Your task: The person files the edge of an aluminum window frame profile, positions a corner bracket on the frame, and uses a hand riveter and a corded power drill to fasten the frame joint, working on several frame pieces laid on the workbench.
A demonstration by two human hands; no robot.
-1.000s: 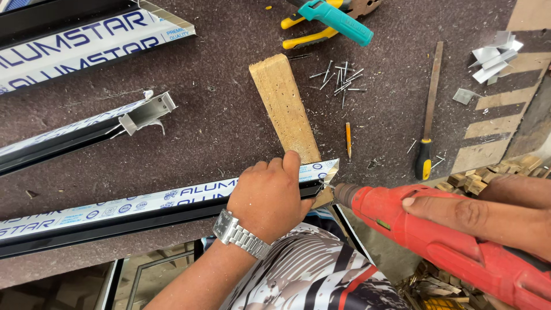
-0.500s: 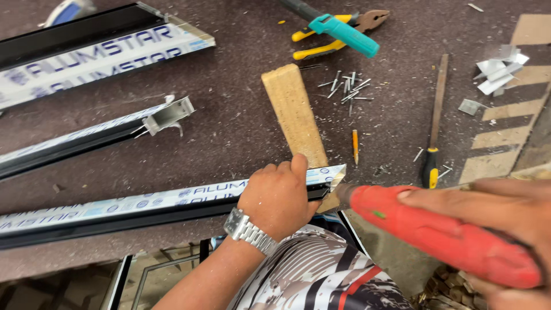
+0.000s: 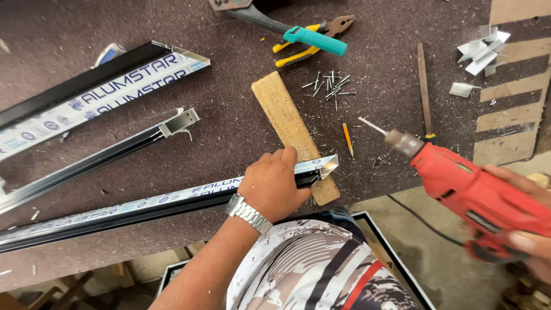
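The left hand [image 3: 274, 185] clamps a film-wrapped aluminium profile [image 3: 143, 204] where its cut end crosses a wooden block [image 3: 290, 129]. The right hand [image 3: 525, 227] grips a red electric drill [image 3: 476, 192], right of the block. The profile looks light, stiff, slick and sharp-edged; best held near that supported end.

Dark brown worktable [image 3: 143, 189] dusted with shavings, grey concrete floor [image 3: 453, 270] below, even daylight.
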